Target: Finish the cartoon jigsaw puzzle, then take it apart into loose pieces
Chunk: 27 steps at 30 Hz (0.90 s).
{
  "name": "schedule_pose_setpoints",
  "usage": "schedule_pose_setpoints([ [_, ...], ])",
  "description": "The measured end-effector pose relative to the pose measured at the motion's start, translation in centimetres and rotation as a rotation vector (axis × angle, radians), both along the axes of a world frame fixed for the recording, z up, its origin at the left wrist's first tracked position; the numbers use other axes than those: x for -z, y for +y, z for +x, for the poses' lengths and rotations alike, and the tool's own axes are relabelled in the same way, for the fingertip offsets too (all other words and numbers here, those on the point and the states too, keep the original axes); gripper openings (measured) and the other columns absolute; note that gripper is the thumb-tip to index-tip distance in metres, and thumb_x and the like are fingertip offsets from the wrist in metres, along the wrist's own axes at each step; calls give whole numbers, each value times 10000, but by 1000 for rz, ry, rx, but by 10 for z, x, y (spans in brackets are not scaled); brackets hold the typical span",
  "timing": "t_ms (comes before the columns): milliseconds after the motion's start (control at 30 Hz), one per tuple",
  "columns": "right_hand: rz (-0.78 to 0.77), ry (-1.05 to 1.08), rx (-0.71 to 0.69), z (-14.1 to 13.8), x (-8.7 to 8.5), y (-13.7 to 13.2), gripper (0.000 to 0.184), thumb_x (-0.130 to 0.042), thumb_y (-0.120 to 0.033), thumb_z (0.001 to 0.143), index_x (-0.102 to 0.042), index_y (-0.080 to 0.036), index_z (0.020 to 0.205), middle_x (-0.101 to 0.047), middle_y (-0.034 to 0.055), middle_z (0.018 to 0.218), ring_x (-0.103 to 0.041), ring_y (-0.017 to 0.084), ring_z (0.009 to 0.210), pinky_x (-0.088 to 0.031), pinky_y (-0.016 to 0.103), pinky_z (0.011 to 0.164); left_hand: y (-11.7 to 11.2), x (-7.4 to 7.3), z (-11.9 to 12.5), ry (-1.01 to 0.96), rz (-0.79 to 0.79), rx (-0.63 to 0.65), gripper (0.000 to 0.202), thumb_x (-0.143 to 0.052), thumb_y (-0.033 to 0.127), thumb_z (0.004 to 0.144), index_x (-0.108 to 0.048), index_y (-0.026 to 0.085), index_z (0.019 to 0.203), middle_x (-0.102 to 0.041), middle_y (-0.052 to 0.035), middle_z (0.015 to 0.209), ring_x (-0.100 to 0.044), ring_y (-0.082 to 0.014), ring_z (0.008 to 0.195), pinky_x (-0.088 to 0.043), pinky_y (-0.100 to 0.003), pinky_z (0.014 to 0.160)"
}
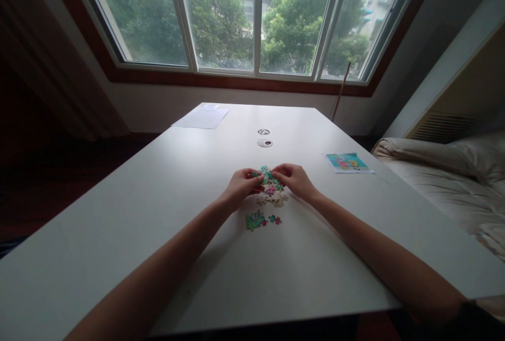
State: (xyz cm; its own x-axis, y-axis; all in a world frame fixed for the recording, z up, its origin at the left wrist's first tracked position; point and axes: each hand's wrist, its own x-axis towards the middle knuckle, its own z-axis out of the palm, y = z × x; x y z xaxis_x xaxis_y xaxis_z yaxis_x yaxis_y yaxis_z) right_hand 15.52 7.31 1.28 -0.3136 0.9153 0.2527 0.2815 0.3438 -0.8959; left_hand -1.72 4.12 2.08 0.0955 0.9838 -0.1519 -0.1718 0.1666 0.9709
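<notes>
Both of my hands meet over a small heap of jigsaw pieces (272, 193) in the middle of the white table (118, 225). My left hand (240, 186) pinches a teal piece at the heap's left edge, fingers curled. My right hand (294, 178) pinches a piece from the right, fingertips almost touching the left hand's. Nearer to me lie a small joined green-blue section (255, 220) and a loose pink-teal piece (275, 219).
A colourful reference picture (347, 162) lies to the right on the table. A white sheet (202, 117) sits at the far left corner. Two round cable holes (264, 142) are beyond the heap. A bed with beige bedding (445, 172) stands right of the table.
</notes>
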Motion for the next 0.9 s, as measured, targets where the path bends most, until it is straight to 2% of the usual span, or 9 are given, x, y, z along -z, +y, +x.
schedule_pose_setpoints([
  [133,-129,118,-83,-1,-1,0,281,-618,-316,685,-636,-136,900,-639,36,698,-540,104,553,-437,230,524,-1,-1,0,-10,32,0,309,-765,242,537,-585,96,741,-613,-28,629,-580,-107,552,-460,-218,537],
  [333,-250,225,-190,-4,-8,-5,289,-670,-283,647,-635,-139,895,-659,29,721,-576,100,612,-456,215,571,-1,1,1,18,66,79,313,-751,295,567,-619,87,761,-610,-33,645,-571,-109,585,-463,-237,572],
  [533,-597,432,-185,-4,-6,-6,308,-728,-258,597,-610,-138,854,-653,36,753,-589,93,632,-485,206,600,0,3,2,-72,28,80,317,-763,278,553,-614,92,760,-603,-23,627,-565,-98,574,-460,-229,575],
  [600,-655,460,-191,-2,-5,-4,307,-728,-251,595,-607,-143,855,-649,36,771,-592,95,647,-491,214,623,2,3,0,-88,25,89,294,-750,270,575,-615,91,767,-603,-25,634,-561,-91,571,-457,-217,564],
  [667,-617,428,-197,1,-4,-2,277,-706,-249,621,-607,-154,863,-645,30,783,-592,98,664,-489,222,635,3,3,-1,-72,18,89,262,-722,266,613,-620,84,771,-608,-34,654,-554,-81,563,-445,-197,541],
  [733,-483,307,-174,5,-4,1,216,-668,-248,662,-616,-159,852,-639,27,772,-588,104,662,-483,238,631,3,2,-3,-10,22,89,246,-678,260,659,-626,76,814,-621,-54,697,-559,-84,574,-440,-190,527],
  [800,-256,95,-122,9,-6,3,167,-626,-254,700,-637,-158,836,-634,40,775,-582,121,676,-477,266,642,3,0,-5,108,50,83,280,-644,216,680,-613,79,921,-633,-74,769,-571,-98,603,-447,-196,522],
  [900,135,-226,-96,14,-11,-1,172,-618,-282,709,-666,-171,830,-601,74,918,-566,149,762,-464,285,676,4,0,-6,314,123,76,399,-581,110,682,-542,103,1079,-616,-105,953,-583,-114,641,-462,-207,504],
])
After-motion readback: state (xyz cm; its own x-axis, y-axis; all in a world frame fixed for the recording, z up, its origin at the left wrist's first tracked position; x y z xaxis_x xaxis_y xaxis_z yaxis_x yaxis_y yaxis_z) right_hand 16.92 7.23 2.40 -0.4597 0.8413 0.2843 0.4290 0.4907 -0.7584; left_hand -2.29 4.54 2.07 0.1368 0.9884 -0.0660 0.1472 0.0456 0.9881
